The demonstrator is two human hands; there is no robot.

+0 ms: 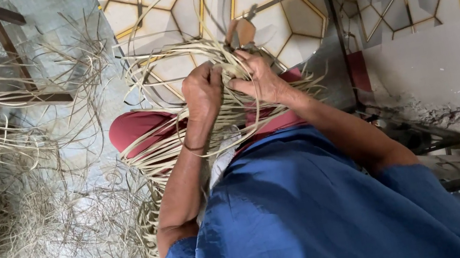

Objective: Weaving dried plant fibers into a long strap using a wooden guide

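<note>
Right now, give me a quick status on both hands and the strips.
Left hand fisted around pale cane strips. Right hand pinching the same bundle, beside it. Loose strips piled on floor at left; nothing blocking the hands.

Single head-worn view, looking steeply down, close over lap and floor (284, 6)

A loose blue short-sleeved garment (313, 209) is worn over dark red trousers (135, 128); a thin bangle (194, 148) is seen at the left wrist.
</note>
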